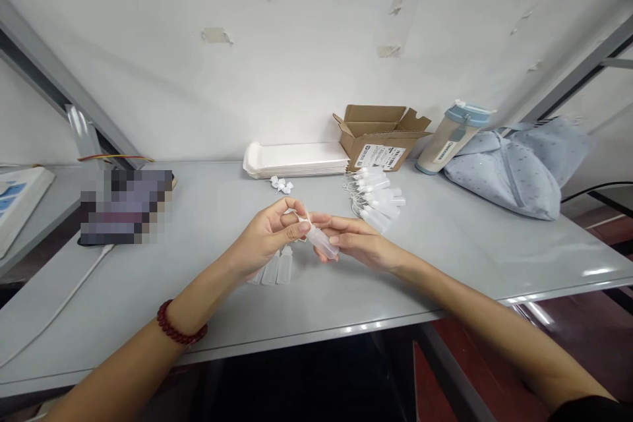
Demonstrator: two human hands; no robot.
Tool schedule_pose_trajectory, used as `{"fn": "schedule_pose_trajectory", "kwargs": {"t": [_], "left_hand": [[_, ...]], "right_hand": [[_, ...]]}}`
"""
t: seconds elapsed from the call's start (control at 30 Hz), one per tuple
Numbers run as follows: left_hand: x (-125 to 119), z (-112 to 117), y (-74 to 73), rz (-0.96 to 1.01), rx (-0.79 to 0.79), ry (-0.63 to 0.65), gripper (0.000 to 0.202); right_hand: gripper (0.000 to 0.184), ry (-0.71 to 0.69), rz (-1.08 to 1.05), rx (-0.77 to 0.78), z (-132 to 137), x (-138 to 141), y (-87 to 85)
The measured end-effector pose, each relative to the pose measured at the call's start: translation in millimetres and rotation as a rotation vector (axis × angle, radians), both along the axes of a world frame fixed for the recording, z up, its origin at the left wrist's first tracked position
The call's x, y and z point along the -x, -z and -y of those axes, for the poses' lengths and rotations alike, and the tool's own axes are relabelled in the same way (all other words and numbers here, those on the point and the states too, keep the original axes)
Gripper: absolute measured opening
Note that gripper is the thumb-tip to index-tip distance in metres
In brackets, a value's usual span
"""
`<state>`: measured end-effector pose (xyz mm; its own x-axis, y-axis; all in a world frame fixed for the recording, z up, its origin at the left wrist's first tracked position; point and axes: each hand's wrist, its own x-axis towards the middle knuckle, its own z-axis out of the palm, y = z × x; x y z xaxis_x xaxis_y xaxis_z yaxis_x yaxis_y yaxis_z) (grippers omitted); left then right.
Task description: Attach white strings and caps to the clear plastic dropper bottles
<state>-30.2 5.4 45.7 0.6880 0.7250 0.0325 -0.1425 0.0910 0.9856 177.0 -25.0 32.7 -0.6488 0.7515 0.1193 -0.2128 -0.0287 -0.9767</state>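
Observation:
Over the middle of the table, a small translucent plastic bottle (321,243) is held tilted between both hands. My right hand (363,242) is closed around its body, thumb on the near side and fingers behind. At the upper end, my left hand (264,235) pinches a white cap with a thin strap, mostly hidden by the fingertips. Beneath the left hand, several similar bottles without caps (277,268) lie side by side, partly covered. Farther right is a pile of bottles with white caps and thin straps (376,198). Several loose white caps (281,185) lie beyond my left hand.
Along the wall are a stack of flat white cartons (301,159), an open cardboard box (378,135), a leaning drink bottle (452,138) and a blue fabric bag (509,168). A pixelated dark object (128,208) with a white cable (74,297) is at left. The table edge (366,326) runs in front.

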Motion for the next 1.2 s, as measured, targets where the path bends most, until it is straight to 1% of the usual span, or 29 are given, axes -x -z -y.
{"fn": "schedule_pose_trajectory", "kwargs": {"t": [0.13, 0.2, 0.33, 0.53, 0.67, 0.8, 0.87, 0.97, 1.07, 1.2], "left_hand": [[-1.9, 2.6, -3.5, 0.007, 0.006, -0.011, 0.019], [-3.4, 4.1, -5.1, 0.030, 0.005, -0.056, 0.020], [-4.6, 5.8, -5.7, 0.030, -0.040, -0.184, 0.022], [-3.8, 5.8, -4.8, -0.054, -0.056, -0.255, 0.027], [-4.2, 5.3, -4.9, -0.082, -0.035, -0.256, 0.029], [-4.9, 5.2, -2.7, -0.106, -0.048, -0.240, 0.032], [-4.8, 5.2, -1.8, -0.119, -0.063, -0.211, 0.034], [-3.2, 4.9, -2.8, -0.146, -0.103, -0.165, 0.038], [-0.8, 4.4, -5.5, -0.182, -0.145, -0.182, 0.042], [-0.2, 5.3, -7.1, -0.188, -0.157, -0.198, 0.042]], "right_hand": [[0.043, -0.019, -0.048, 0.063, 0.0, 1.6, 1.7], [0.040, -0.001, -0.061, 0.067, -0.3, 1.6, 2.1], [0.036, 0.031, -0.069, 0.066, -1.7, 0.5, 2.4], [0.037, 0.018, -0.104, 0.111, -3.7, -0.1, 4.8], [0.035, 0.027, -0.098, 0.133, -3.2, -0.1, 5.8], [0.036, 0.033, -0.039, 0.054, -2.2, 0.1, 4.8], [0.040, 0.010, 0.007, 0.017, -1.7, 0.6, 3.8], [0.044, -0.016, 0.055, 0.002, -1.1, 1.6, 2.5], [0.044, -0.004, 0.036, 0.013, -1.7, 2.3, 2.6], [0.042, 0.013, -0.003, 0.019, -3.5, 2.4, 3.9]]}}
